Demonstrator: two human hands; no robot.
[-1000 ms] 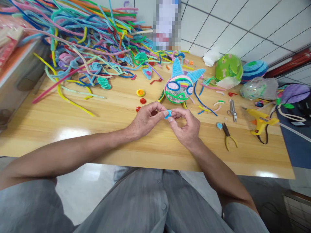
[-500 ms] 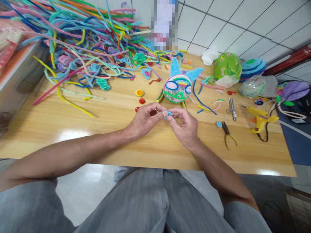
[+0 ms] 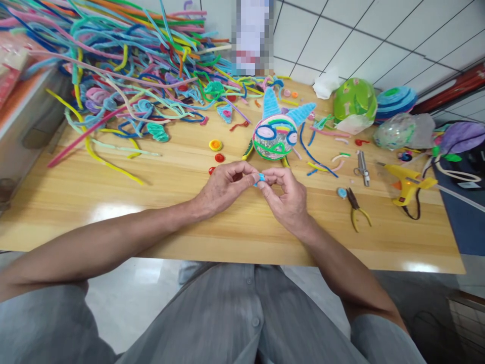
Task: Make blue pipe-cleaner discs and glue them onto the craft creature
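My left hand [image 3: 223,189] and my right hand [image 3: 286,199] meet over the middle of the wooden table [image 3: 151,202]. Both pinch a small light-blue coiled pipe-cleaner piece [image 3: 261,177] between their fingertips. Just behind them stands a ball-shaped figure [image 3: 275,136] wrapped in coloured pipe cleaners, with two blue pointed ears and ringed eyes. Small red and yellow coils [image 3: 215,146] lie left of the figure.
A big heap of coloured pipe cleaners [image 3: 132,65] covers the back left. To the right lie yellow-handled pliers [image 3: 356,210], a metal tool [image 3: 361,167], a yellow glue gun [image 3: 407,184], a green ball [image 3: 354,101] and a clear ball [image 3: 396,134]. The table's front edge is near my lap.
Both hands kept working the blue coil between their fingertips; less of it shows now. The view drifted slightly, and nothing else on the table moved.
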